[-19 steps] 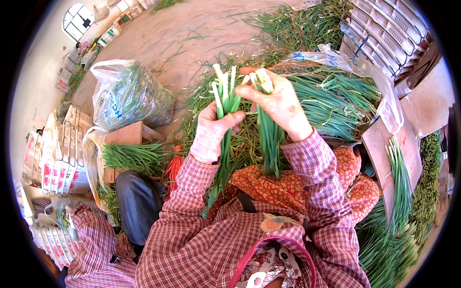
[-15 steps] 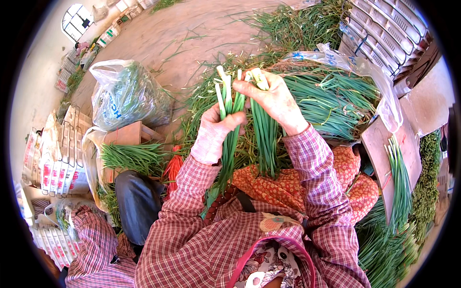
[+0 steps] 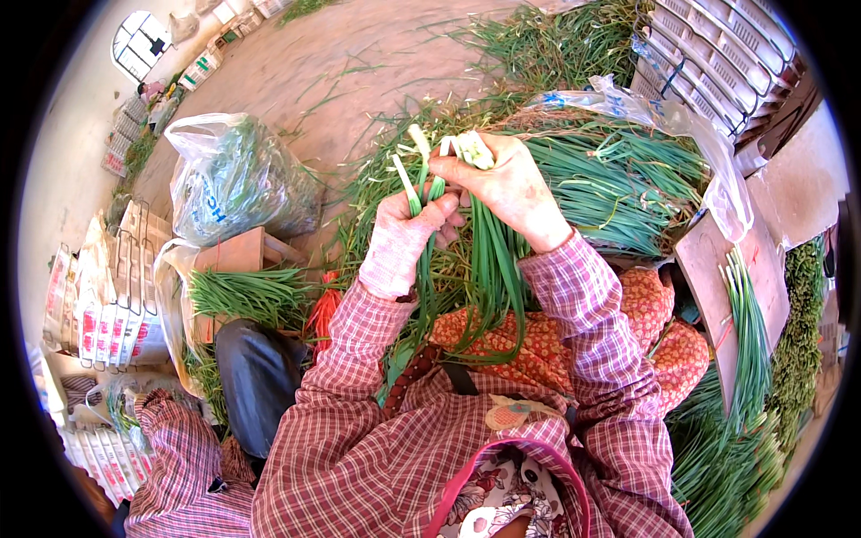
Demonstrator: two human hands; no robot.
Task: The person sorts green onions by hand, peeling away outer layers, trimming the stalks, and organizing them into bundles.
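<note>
My right hand point(image 3: 518, 190) is closed on a bunch of green chives point(image 3: 495, 260), their pale cut ends poking out above the thumb and the leaves hanging below. Beside it, my left hand point(image 3: 402, 240), pale and seemingly covered at the palm and wrist, is closed around a few loose chive stalks point(image 3: 419, 142) with white ends upward. The fingertips of both hands meet around a stalk between them. Below hang the leaves, over red floral cloth point(image 3: 502, 345) on my lap. A large heap of chives point(image 3: 619, 184) lies just right of my right hand on plastic sheeting.
A clear plastic bag point(image 3: 233, 184) of greens stands at left, near a chive bundle point(image 3: 247, 294) on a wooden stand and red ties point(image 3: 323, 316). Another bundle point(image 3: 749, 332) rests on a board point(image 3: 695, 260) at right. Crates point(image 3: 717, 63) are stacked far right. A co-worker's sleeve point(image 3: 179, 457) shows lower left.
The stalks in my left hand have thinned and tilted, and that hand has turned slightly. The leaves hanging from my right hand spread wider, and its bunch of pale ends looks fuller.
</note>
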